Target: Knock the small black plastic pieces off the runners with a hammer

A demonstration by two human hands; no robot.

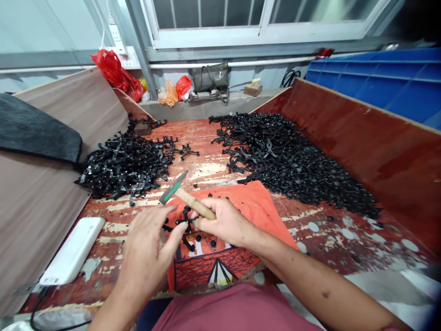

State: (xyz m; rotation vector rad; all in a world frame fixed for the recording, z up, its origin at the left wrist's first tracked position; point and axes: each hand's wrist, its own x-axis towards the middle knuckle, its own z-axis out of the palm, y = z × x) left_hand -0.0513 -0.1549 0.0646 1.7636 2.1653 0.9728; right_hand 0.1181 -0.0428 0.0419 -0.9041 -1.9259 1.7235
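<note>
My right hand [223,220] is closed around the wooden handle of a hammer [195,203], whose narrow metal head with a green patch points up and left. Below the handle is a black branched part [187,224] with knobbed arms, over an orange printed cloth [265,209]. My left hand [146,243] has its thumb against this part, and the index finger is held apart from the thumb. My right fingertips are close to the part's right side; whether they touch it I cannot tell. Small black round pieces [213,243] lie on the cloth.
A heap of black branched parts [127,163] lies at left, and a larger heap of black pieces [292,156] at right. Wooden boards [361,124] wall the worn red tabletop. A white power bank-like device [74,250] lies at left. A blue crate [382,82] stands beyond the right board.
</note>
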